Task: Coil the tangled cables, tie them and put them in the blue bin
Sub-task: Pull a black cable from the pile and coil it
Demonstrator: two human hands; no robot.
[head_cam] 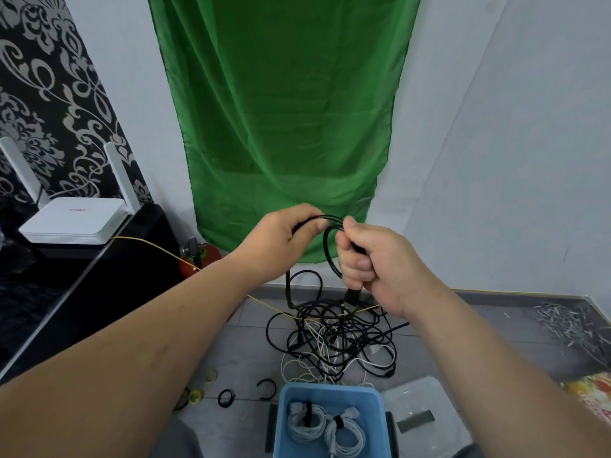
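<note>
Closest, the blue bin [285, 421] sits on the floor with two tied white coils [307, 424] inside. Just past it lies the tangled pile of cables [337, 338]. Above the pile both hands hold one black cable [325, 248] — the left hand [281, 242] pinches its strands, the right hand [380, 262] curls round a loop — before a green cloth [281, 110].

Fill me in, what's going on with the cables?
A person is coiling a black cable, held up by both hands: the left hand grips the gathered loops, and the right hand grips the next stretch. Its tail runs down into the tangled pile on the floor. The blue bin already holds two tied white coils.
</note>
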